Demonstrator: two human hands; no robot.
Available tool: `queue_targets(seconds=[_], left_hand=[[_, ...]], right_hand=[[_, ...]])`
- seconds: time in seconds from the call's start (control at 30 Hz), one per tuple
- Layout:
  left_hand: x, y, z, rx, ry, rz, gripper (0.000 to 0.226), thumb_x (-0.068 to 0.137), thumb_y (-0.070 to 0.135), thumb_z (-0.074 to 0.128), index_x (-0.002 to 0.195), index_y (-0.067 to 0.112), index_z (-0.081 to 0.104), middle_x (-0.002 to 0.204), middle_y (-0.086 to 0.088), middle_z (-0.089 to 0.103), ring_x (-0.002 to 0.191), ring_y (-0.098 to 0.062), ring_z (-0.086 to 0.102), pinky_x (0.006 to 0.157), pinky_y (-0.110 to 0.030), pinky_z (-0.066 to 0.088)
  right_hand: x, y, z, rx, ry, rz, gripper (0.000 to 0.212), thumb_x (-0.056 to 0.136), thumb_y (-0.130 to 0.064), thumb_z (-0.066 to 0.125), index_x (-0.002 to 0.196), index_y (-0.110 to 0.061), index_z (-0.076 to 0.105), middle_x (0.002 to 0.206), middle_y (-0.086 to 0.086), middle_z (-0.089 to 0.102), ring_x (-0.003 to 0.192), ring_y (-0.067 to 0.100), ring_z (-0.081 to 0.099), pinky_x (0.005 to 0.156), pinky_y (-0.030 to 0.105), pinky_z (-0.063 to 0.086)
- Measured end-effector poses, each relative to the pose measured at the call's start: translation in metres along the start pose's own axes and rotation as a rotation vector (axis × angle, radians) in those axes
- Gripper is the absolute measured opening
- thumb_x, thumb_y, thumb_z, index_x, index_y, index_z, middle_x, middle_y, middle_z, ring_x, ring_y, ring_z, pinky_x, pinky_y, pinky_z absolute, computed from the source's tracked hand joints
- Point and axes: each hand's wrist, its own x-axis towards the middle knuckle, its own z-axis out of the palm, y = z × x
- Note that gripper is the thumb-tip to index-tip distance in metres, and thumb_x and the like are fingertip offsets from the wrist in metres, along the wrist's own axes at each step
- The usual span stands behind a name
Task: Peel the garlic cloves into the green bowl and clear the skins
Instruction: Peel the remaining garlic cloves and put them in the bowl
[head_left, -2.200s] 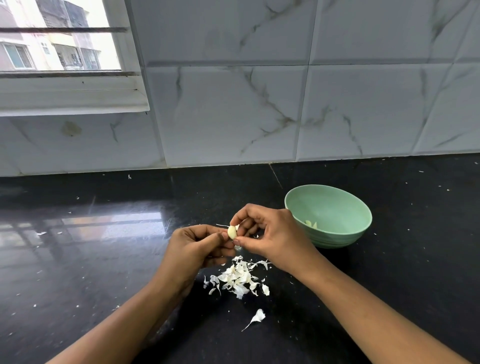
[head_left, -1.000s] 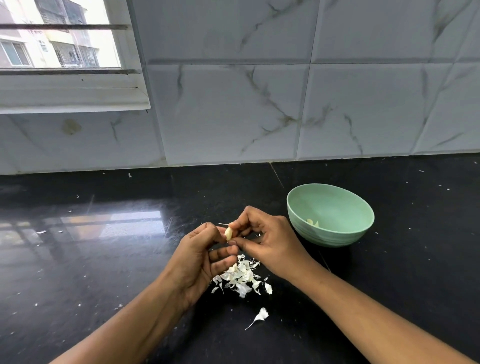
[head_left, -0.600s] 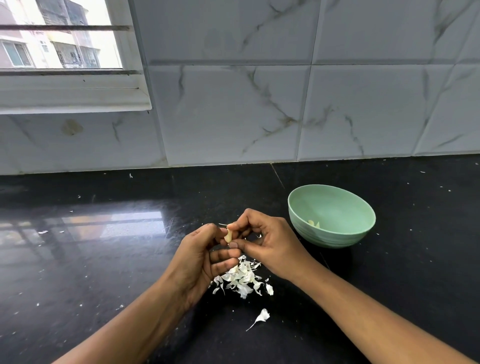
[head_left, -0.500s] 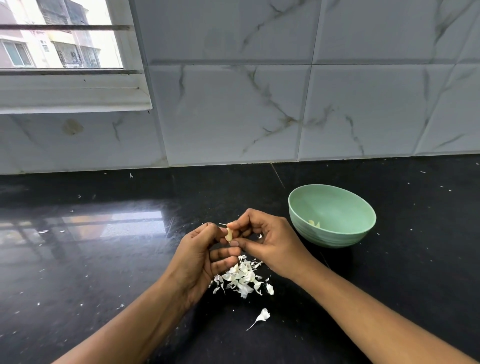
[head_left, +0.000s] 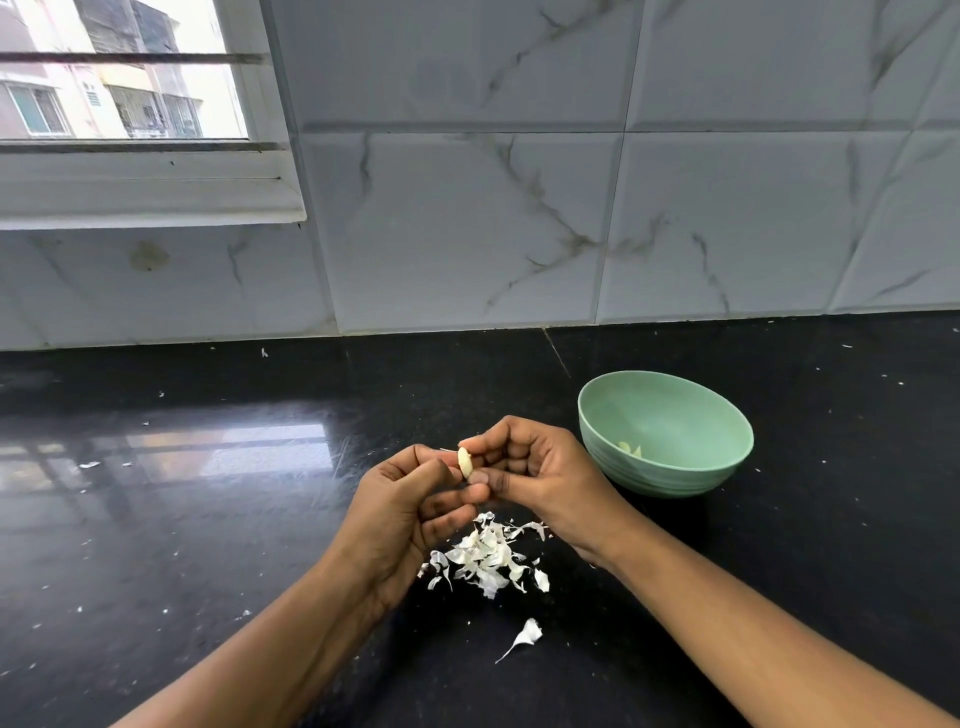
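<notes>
Nearest, both bare forearms are reaching in from the bottom edge, converging above the glossy black stone counter (head_left: 208, 530). A lone white papery skin flake (head_left: 525, 636) is lying below the hands, and a heap of white garlic skins (head_left: 485, 557) is sitting just underneath them. The left hand (head_left: 400, 514) is curling its fingers, thumb and forefinger pinching the small pale garlic clove (head_left: 465, 462). The right hand (head_left: 540, 475) is meeting it from the other side, thumb and forefinger gripping the same clove, the other fingers folding in. Just right of the right hand, the round pale green bowl (head_left: 660, 480) is standing with peeled pale garlic pieces (head_left: 631, 449) lying inside. Beyond the hands, grey-veined white wall tiles (head_left: 467, 234) are rising, with a white-framed window (head_left: 145, 176) up to the left.
</notes>
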Motion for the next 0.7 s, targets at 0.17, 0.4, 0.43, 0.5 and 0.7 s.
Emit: queue_targets(seconds=[0.17, 0.4, 0.43, 0.5, 0.7], left_hand=[[0.0, 0.001, -0.001, 0.083, -0.021, 0.037, 0.015, 0.084, -0.001, 0.056, 0.072, 0.006, 0.059, 0.063, -0.013, 0.067, 0.052, -0.015, 0.067, 0.044, -0.019, 0.053], [0.006, 0.007, -0.012, 0.351, -0.015, 0.058, 0.017, 0.064, 0.021, 0.072, 0.067, 0.005, 0.066, 0.068, -0.015, 0.07, 0.056, -0.015, 0.068, 0.049, -0.02, 0.054], [0.007, 0.007, -0.012, 0.32, -0.033, 0.02, 0.013, 0.064, 0.019, 0.071, 0.065, 0.007, 0.069, 0.068, -0.014, 0.07, 0.056, -0.014, 0.068, 0.05, -0.019, 0.054], [0.008, 0.007, -0.014, 0.292, -0.058, -0.007, 0.009, 0.065, 0.017, 0.07, 0.062, 0.009, 0.073, 0.066, -0.012, 0.07, 0.055, -0.011, 0.067, 0.05, -0.017, 0.054], [0.007, 0.001, -0.012, 0.327, -0.051, 0.114, 0.012, 0.07, 0.016, 0.066, 0.072, 0.004, 0.066, 0.063, -0.009, 0.068, 0.055, -0.011, 0.066, 0.051, -0.018, 0.053]], right_hand=[[0.0, -0.002, -0.002, 0.012, 0.0, 0.019, 0.019, 0.08, 0.009, 0.065, 0.095, -0.003, 0.063, 0.077, -0.003, 0.071, 0.075, 0.006, 0.067, 0.068, 0.02, 0.056], [0.0, -0.005, -0.006, -0.237, 0.028, -0.016, 0.017, 0.078, -0.001, 0.074, 0.089, -0.013, 0.069, 0.078, 0.0, 0.069, 0.073, 0.011, 0.063, 0.074, 0.031, 0.056], [0.0, -0.006, -0.006, -0.28, 0.028, -0.023, 0.019, 0.077, -0.003, 0.075, 0.088, -0.017, 0.069, 0.078, 0.0, 0.069, 0.073, 0.01, 0.063, 0.074, 0.03, 0.056], [0.0, -0.006, -0.008, -0.239, 0.027, 0.001, 0.02, 0.076, 0.001, 0.075, 0.087, -0.016, 0.069, 0.079, 0.001, 0.069, 0.074, 0.01, 0.064, 0.074, 0.027, 0.057], [-0.001, -0.007, -0.004, 0.061, 0.061, 0.157, 0.018, 0.077, 0.01, 0.067, 0.089, -0.003, 0.066, 0.076, 0.006, 0.071, 0.069, 0.016, 0.067, 0.071, 0.032, 0.058]])
